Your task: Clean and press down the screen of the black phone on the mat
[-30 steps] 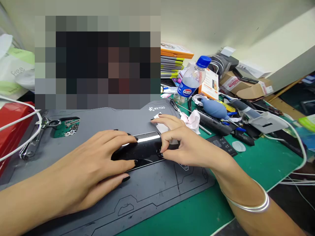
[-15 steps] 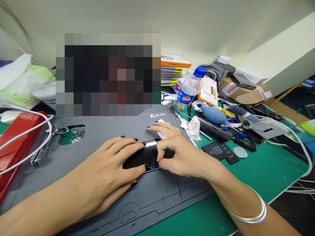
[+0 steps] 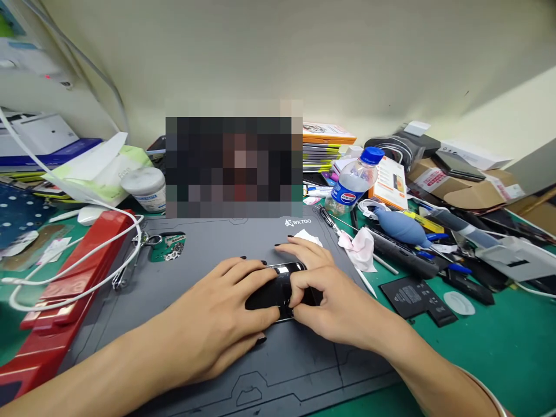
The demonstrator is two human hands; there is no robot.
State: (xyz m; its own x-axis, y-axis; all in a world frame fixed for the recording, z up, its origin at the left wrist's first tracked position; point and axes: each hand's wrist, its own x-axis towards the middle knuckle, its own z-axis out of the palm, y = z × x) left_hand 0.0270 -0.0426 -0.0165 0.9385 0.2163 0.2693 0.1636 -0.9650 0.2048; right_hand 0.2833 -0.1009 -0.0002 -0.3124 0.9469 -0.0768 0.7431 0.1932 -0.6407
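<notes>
A black smartphone (image 3: 266, 294) lies screen up on the grey work mat (image 3: 208, 237). My left hand (image 3: 217, 315) is wrapped over its left part, fingers along the far edge and thumb on the near side. At the phone's right end is my right hand (image 3: 334, 298), its thumb and index finger pinched together against the screen. Whatever sits between those two fingertips is too small or hidden to make out. The other right fingers stretch out above the phone, near a white paper piece (image 3: 307, 236).
On the left are a red device (image 3: 87, 255), a white cable (image 3: 139, 246) and a white jar (image 3: 145, 188). A bottle (image 3: 351, 182), pink tissue (image 3: 360, 248), blue air blower (image 3: 402, 227) and black phone battery (image 3: 417, 298) lie to the right. A blurred patch covers the back.
The camera view has turned left and up, so everything sits farther right and lower. Both hands keep about the same hold on the phone.
</notes>
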